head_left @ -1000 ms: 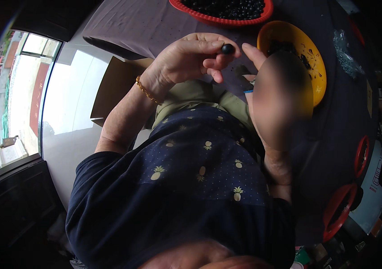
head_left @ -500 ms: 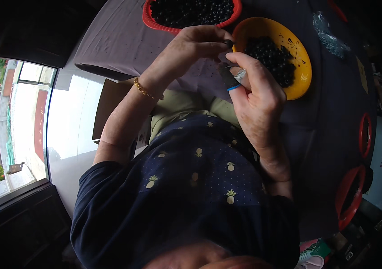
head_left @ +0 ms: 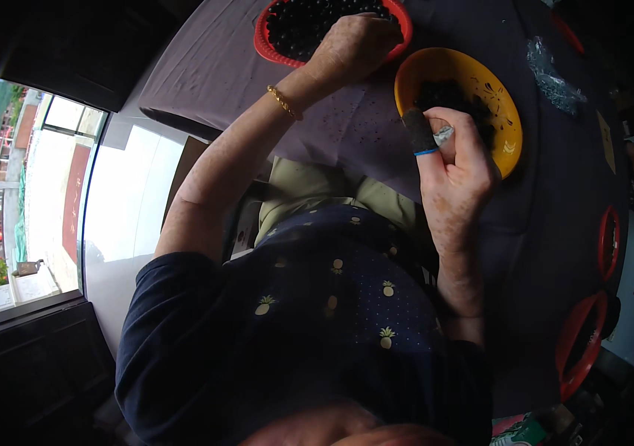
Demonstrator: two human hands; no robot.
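Note:
My left hand (head_left: 358, 43) reaches over the right end of a red basket (head_left: 260, 39). Its fingertips are hidden among small, shiny black balls (head_left: 306, 26) that fill the basket. Whether they are beads or fruit I cannot tell. Over the near side of a yellow bowl (head_left: 512, 149), my right hand (head_left: 459, 160) is closed on a small silvery-white thing (head_left: 443, 135), mostly covered by the fingers. A dark sleeve with a blue edge (head_left: 419, 132) covers one finger. More black balls (head_left: 442, 95) lie in the bowl, partly behind this hand.
A purplish-grey cloth (head_left: 213, 63) covers the table, with dark crumbs between me and the basket. A clear plastic bag (head_left: 551, 78) lies right of the bowl. Red-rimmed containers (head_left: 581, 346) stand along the far right. At left is a bright window (head_left: 38, 201).
My left hand has moved up and right from beside my right hand, where it pinched a small dark piece, into the red basket. My right hand has drawn slightly right and down.

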